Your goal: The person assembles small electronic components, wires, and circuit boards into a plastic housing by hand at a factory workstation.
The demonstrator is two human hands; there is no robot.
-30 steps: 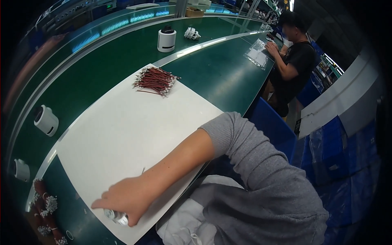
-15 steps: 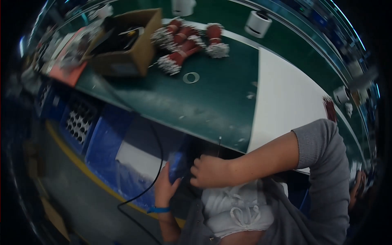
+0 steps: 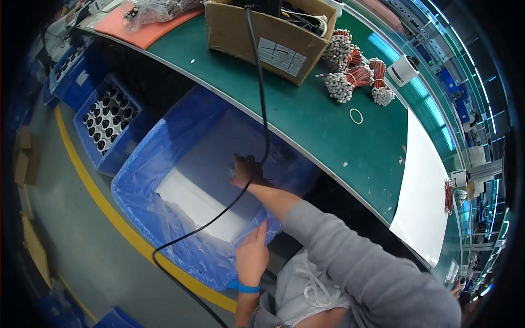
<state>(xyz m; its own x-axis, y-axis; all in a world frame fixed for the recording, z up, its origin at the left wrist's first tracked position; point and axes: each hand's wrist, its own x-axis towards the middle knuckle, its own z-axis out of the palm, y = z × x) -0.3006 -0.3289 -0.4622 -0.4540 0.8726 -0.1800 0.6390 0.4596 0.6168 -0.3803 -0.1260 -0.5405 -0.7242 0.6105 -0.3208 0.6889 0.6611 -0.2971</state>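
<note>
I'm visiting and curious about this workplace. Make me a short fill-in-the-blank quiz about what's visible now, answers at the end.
1. At the left hand, the wristband is coloured ____.
2. The right hand, at the bin, belongs to the arm whose sleeve is coloured ____.
3. The box on the table is made of ____.
4. The line along the floor is coloured ____.

Missing words: blue; grey; cardboard; yellow.
</note>
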